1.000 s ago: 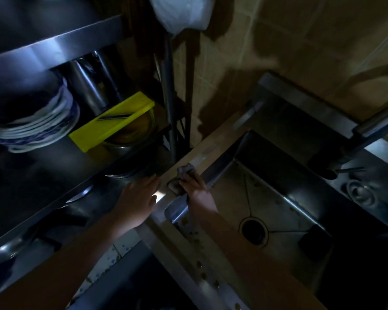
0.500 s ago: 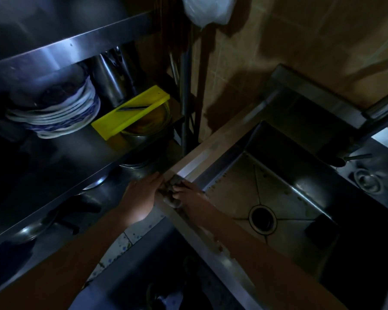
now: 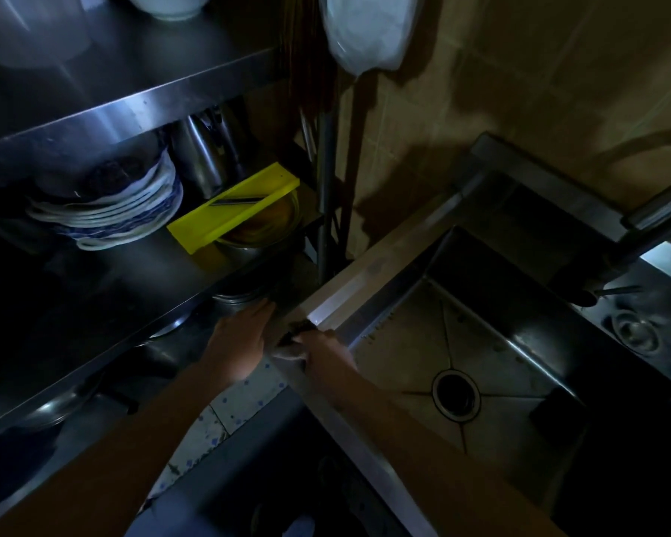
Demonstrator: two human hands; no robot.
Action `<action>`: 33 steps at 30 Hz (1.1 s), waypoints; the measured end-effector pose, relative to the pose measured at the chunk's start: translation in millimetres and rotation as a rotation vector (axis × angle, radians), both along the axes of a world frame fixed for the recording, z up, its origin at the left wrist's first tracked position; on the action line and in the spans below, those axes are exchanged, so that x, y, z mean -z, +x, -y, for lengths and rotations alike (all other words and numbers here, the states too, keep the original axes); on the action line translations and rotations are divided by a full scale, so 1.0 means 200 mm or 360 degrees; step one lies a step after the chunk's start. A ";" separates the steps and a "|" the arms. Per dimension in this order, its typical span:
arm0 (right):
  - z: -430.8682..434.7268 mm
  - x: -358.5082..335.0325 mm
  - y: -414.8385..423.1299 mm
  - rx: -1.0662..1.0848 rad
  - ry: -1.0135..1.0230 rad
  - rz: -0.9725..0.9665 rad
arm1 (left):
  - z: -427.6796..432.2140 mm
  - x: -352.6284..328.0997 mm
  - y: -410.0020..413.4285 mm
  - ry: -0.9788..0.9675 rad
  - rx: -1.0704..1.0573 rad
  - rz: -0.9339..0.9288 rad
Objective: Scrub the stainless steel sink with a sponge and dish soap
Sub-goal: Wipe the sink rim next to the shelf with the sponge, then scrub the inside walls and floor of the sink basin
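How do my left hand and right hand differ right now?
The left hand lies flat with straight fingers and holds nothing; the right hand grips a dark sponge. The left hand sits outside the sink rim; the right hand is on it. Both are bare, close together at the same corner.

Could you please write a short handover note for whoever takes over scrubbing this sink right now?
Left hand: open, fingers straight, beside the near corner of the sink rim.
Right hand: grips the sponge on that corner of the rim.
Done: too dim to judge.
Left: specks show along the basin wall under the rim; the floor around the drain probably needs scrubbing too. No soap bottle in view.
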State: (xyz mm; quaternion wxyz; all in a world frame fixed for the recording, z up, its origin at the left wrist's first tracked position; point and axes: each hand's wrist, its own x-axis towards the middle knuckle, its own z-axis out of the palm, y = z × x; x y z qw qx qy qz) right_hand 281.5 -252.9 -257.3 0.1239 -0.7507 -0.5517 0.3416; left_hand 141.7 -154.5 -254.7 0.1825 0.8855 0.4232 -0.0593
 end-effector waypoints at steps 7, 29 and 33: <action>-0.02 0.01 -0.12 0.0478 0.0189 -0.0011 | -0.03 0.00 -0.01 -0.0122 -0.0112 0.0073; 0.36 0.07 -0.31 0.1227 0.0105 0.0514 | -0.21 0.11 0.05 -0.0166 0.0838 0.0200; 0.26 0.08 -0.39 0.1245 0.0132 0.0555 | -0.25 0.11 0.06 -0.0171 0.0919 0.0166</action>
